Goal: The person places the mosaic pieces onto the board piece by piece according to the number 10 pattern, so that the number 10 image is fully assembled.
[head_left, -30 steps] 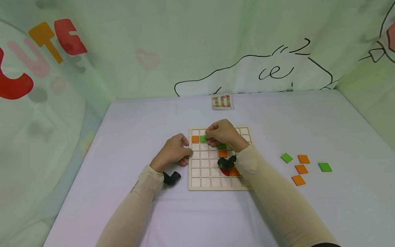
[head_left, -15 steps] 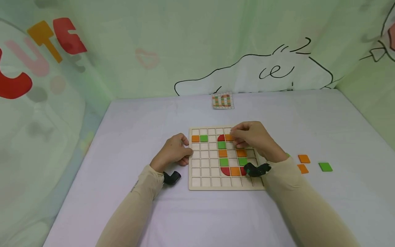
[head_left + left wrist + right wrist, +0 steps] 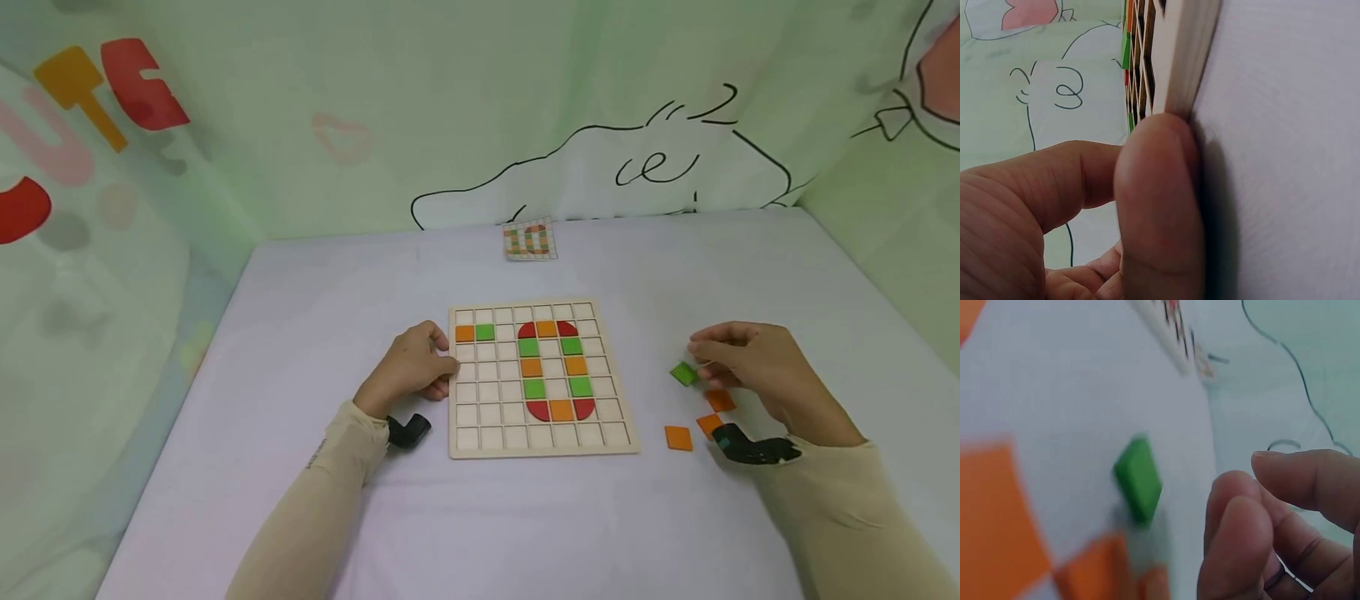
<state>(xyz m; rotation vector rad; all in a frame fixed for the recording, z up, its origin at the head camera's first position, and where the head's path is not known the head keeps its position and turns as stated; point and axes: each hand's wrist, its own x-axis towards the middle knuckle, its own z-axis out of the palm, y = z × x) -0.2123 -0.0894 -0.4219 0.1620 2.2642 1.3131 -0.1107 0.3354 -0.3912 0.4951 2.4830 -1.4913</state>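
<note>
**Right hand (image 3: 753, 371) off the board (image 3: 544, 455) and out at 3 o'clock**

Left hand (image 3: 410, 362): unchanged at the board's 9 o'clock edge, thumb touching the wood, fingers bent; whether it grips or merely rests, cannot tell. Board: flat on the table (image 3: 337, 292), its ring of red, orange and green pieces (image 3: 530, 367) now fully exposed; half a second ago the right hand covered part. An orange square (image 3: 465, 333) and a green square (image 3: 485, 332) fill neighbouring slots toward 10 o'clock. Right hand: shifted clear of the board; thumb and finger narrowly apart, nothing seen between them. Judged: filling is between pieces, many slots remaining bare.

Surroundings, left to right. Black wrist camera (image 3: 408, 432) at 8 o'clock. Patterned card (image 3: 530, 242) beyond the board at 12 o'clock. Loose orange squares (image 3: 678, 438) toward 4 o'clock. Loose green square (image 3: 683, 374) at 3 o'clock, just beside the right fingertips, though apart from them in the right wrist view. Obstruction: the other wrist camera (image 3: 753, 450) covers part of one orange square; anything under the right hand is hidden.
</note>
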